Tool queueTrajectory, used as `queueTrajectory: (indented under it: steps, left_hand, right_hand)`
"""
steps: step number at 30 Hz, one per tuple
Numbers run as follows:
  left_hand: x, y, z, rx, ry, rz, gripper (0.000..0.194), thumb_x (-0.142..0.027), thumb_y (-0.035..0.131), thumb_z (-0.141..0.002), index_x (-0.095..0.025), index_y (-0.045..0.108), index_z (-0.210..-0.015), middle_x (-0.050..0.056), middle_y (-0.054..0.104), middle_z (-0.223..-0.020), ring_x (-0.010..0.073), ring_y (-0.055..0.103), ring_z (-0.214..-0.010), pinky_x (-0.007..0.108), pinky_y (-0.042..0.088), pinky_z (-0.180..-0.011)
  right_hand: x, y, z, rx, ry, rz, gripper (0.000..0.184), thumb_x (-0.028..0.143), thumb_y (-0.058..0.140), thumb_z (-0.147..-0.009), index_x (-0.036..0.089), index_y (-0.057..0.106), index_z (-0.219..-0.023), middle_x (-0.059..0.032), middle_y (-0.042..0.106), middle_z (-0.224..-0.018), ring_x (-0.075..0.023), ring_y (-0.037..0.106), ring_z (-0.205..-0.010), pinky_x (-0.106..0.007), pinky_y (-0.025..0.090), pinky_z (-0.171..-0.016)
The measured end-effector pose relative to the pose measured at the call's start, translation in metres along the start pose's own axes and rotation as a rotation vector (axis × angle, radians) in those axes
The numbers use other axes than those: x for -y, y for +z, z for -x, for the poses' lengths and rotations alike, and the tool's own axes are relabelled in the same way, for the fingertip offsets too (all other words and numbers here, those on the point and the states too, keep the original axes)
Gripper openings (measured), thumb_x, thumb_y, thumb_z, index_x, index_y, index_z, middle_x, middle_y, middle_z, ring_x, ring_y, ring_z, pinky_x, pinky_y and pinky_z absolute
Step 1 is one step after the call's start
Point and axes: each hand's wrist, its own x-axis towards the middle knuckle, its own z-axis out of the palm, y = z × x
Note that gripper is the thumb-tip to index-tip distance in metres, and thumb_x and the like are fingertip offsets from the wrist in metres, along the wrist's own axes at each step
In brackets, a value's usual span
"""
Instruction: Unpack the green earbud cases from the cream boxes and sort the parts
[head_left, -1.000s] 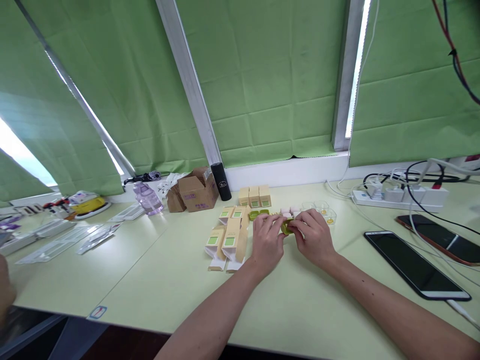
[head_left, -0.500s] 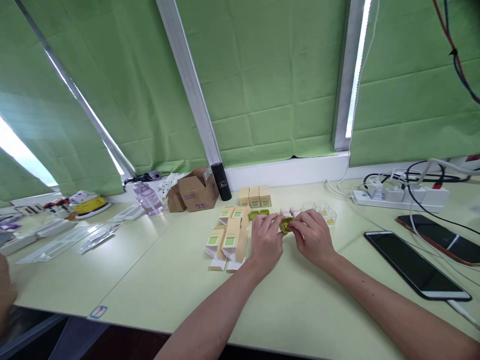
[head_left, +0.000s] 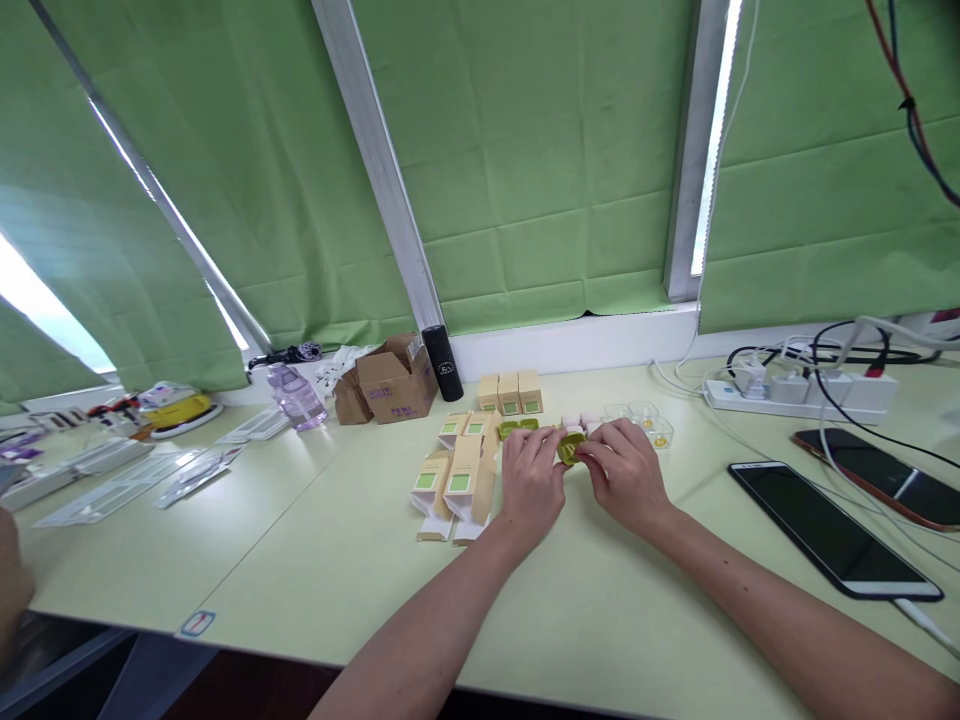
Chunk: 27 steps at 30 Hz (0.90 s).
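Observation:
My left hand (head_left: pixel 531 482) and my right hand (head_left: pixel 628 474) meet over the pale green table (head_left: pixel 315 540), both pinching a small round green case (head_left: pixel 570 448) between their fingertips. Just left of my left hand lie several tan cartons with green labels (head_left: pixel 459 478). Behind them stand three more upright tan cartons (head_left: pixel 510 392). Two small green cases (head_left: pixel 517 428) rest on the table behind my left hand. Small clear tubs with yellow contents (head_left: pixel 651 422) sit behind my right hand.
A brown cardboard box (head_left: pixel 396 384), a black cylinder (head_left: pixel 442 364) and a purple bottle (head_left: pixel 295 396) stand at the back. Two dark phones (head_left: pixel 831 528) lie at the right near a white power strip (head_left: pixel 799 392) with cables. Flat clear packets (head_left: pixel 127 484) lie at the left.
Both hands have stayed in place; the fingers shifted slightly and the small green case sits a little higher and further left between them.

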Motion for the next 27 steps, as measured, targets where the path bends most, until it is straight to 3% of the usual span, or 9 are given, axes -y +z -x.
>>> queueTrajectory:
  steps: [27]
  left_hand:
    - [0.0035, 0.0009, -0.0003, -0.018, -0.064, 0.025, 0.042, -0.010, 0.062, -0.090, -0.021, 0.063, -0.131, 0.010, 0.070, -0.121, 0.0274, 0.056, -0.106, 0.047, 0.049, -0.093]
  right_hand:
    - [0.0017, -0.0003, 0.0010, 0.004, 0.008, -0.008, 0.015, 0.010, 0.059, -0.094, 0.022, 0.068, -0.090, -0.0054, 0.064, -0.081, -0.0219, 0.049, -0.082, -0.037, 0.038, -0.072]
